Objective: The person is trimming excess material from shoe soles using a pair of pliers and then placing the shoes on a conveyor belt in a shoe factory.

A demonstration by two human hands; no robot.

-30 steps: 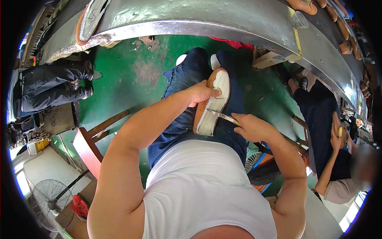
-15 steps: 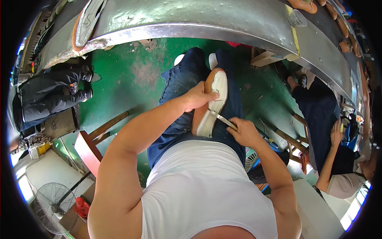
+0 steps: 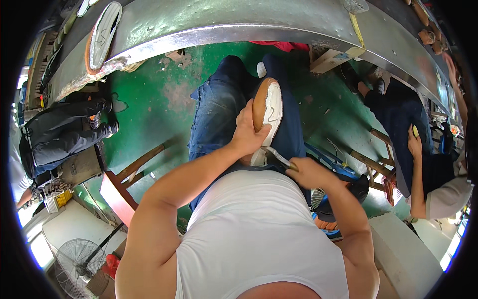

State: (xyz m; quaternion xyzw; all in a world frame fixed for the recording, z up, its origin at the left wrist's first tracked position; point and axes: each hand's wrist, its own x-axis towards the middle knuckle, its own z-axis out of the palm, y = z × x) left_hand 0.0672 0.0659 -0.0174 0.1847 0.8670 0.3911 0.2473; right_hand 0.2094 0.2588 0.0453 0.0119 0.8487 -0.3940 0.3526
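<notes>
A tan shoe rests sole-up along my lap, its white underside facing me and its toe pointing away. My left hand wraps its side at the middle, thumb lying on the white underside. In my right hand is a thin metal tool with a yellowish handle, and I cannot make out its kind. The tool's tip meets the shoe's edge near the heel, just below my left hand. The heel end is partly hidden by my left wrist.
Ahead runs a metal-topped bench with another tan-and-white shoe at its left edge. A wooden stool stands left, and a fan lower left. A co-worker sits at the right; another person's dark-trousered legs show at the left.
My left hand has slid down the shoe toward the heel. My right hand and the tool have shifted slightly toward my body, and the tool's tip sits closer to the heel.
</notes>
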